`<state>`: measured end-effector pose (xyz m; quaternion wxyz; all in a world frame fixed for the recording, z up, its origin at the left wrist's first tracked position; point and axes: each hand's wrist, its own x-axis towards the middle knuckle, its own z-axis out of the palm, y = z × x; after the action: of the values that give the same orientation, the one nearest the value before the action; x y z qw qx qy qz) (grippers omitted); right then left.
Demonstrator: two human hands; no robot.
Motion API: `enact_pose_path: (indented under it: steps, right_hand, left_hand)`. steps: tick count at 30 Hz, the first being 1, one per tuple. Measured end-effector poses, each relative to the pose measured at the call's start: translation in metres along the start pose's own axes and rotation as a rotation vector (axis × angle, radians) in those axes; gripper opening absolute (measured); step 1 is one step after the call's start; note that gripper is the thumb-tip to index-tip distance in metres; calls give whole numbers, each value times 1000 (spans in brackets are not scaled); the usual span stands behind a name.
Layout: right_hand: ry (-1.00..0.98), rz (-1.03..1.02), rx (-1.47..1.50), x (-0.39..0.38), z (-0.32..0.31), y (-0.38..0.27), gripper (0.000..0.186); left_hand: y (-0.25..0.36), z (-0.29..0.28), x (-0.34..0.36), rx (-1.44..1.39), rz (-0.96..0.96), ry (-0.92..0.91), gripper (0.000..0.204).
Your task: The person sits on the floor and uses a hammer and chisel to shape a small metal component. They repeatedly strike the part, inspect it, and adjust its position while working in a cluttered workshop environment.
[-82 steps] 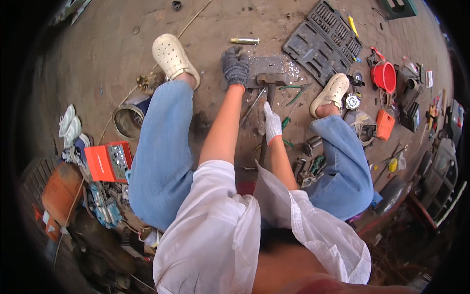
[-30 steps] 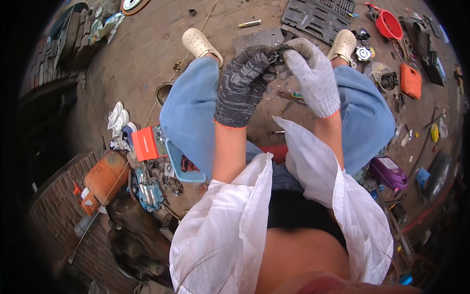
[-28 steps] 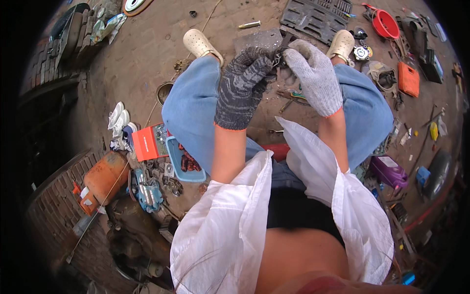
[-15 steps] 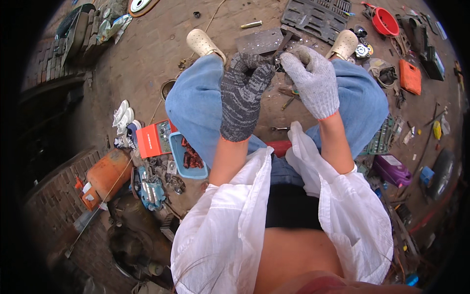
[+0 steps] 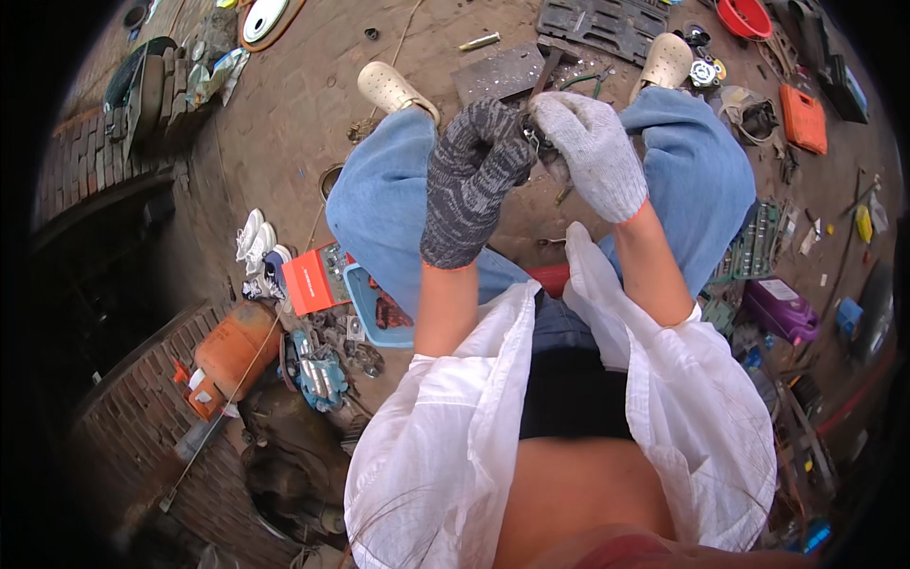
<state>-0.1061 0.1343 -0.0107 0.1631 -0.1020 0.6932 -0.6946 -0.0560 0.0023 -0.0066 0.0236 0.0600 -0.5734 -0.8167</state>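
My left hand [image 5: 471, 185], in a dark grey knitted glove, pinches a small dark metal part [image 5: 536, 138] between my knees. The light grey glove on my right hand [image 5: 597, 156] closes on the same part from the other side. Fingers hide most of the piece, so its exact kind cannot be made out. Just beyond the hands, a hammer [image 5: 547, 71] lies against a flat metal plate [image 5: 493, 76] on the ground. Pliers with green handles [image 5: 586, 80] rest right of the hammer.
A dark tool case [image 5: 607, 27] lies past the plate, and a red bowl [image 5: 744, 17] stands far right. At left are a blue basin [image 5: 365, 322], a red box [image 5: 311, 283] and an orange gas cylinder [image 5: 237, 346]. A purple jug [image 5: 782, 310] and a socket set [image 5: 751, 242] lie right.
The view has shifted slightly. My right hand has tilted and lowered a little, and more of the dark part shows between the gloves. Both hands keep their grip.
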Motion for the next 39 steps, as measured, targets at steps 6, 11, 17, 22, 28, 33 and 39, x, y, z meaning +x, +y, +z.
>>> enact_pose_path:
  steps: [6,11,17,22,28,33,39]
  right_hand:
    - [-79,66,-173,-3,-1,-20,31]
    - [25,-441,-498,2,-3,2,26]
    - [168,-418,-348,4,5,3,23]
    - [163,-389,-272,2,-1,1,23]
    - [149,-260,-108,0,0,-7,23]
    - [469,-171,25,6,4,1,27]
    - [338,-366,-299,2,1,1,22]
  left_hand:
    - [9,-7,-7,198,159,-51,18]
    - [24,-7,-6,714,339,-130,15]
    - [24,-3,-5,1000,561,-71,16]
    - [16,-4,-4,697,411,-57,14]
    - [18,-18,7,127,-179,-194,19]
    - [8,-18,9,404,137,-337,42]
    - [14,-9,16,305,79,-124,28]
